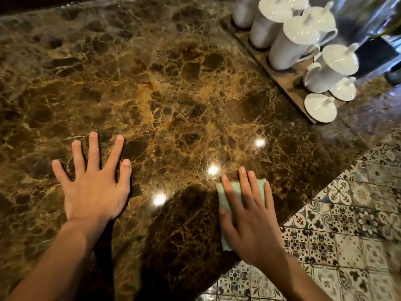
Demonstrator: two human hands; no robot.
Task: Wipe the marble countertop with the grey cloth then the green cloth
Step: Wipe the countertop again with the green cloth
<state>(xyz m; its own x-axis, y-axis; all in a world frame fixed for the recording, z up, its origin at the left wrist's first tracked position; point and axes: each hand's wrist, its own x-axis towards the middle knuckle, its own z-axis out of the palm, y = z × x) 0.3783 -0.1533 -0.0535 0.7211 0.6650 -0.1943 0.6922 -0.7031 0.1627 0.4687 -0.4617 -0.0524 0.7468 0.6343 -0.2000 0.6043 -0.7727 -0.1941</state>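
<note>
Right fingers (pixel 245 185): spread flat, pressing the green cloth (pixel 236 190) onto the bench (pixel 173 94) near its front edge.
Left hand (pixel 93 181): open, splayed, palm on bare marble, holding nothing.
Handling: cloth looks soft, light, folded; best pinned under a flat palm.
Hidden: most of the cloth lies under the hand; no grey cloth visible.
Beyond: white lidded jugs (pixel 290 44), well apart.

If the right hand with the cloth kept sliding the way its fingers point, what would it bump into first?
Probably nothing soon. The right hand, pressing the green cloth, points up the bare marble countertop. The wooden tray of white lidded cups seems to lie right of that line, though the wide lens makes this uncertain.
</note>
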